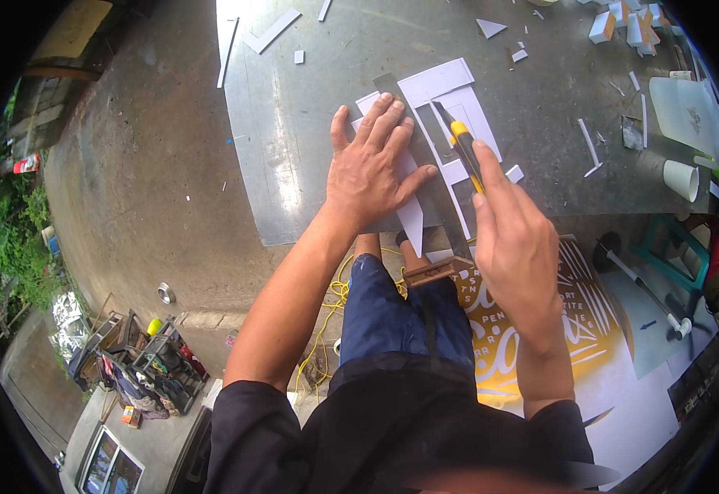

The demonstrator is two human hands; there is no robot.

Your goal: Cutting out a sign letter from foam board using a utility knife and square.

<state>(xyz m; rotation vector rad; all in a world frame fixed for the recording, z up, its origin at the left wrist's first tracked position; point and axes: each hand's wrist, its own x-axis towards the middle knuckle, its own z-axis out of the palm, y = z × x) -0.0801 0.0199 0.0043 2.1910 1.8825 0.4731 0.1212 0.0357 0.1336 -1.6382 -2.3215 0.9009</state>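
Note:
My left hand (pixel 373 165) lies with fingers spread, pressing on a white sheet piece and the grey metal blade of a try square (pixel 442 206). The square's brown wooden stock (pixel 437 272) hangs past the table's near edge. In my right hand (pixel 514 239) is a black and yellow utility knife (pixel 465 150), fingers wrapped round its handle. The knife's blade points up and left over a white cut sheet (pixel 481 123) with rectangular openings, just right of the square. Whether the tip touches the sheet, I cannot tell.
The metal-topped table (pixel 293 165) carries white offcuts (pixel 273 31), folded white and orange pieces (pixel 623 25), a translucent container (pixel 687 115) and a white cup (pixel 680 179). Below are a yellow cord (pixel 326 317), a printed panel (pixel 577 329) and a teal stool (pixel 672 251).

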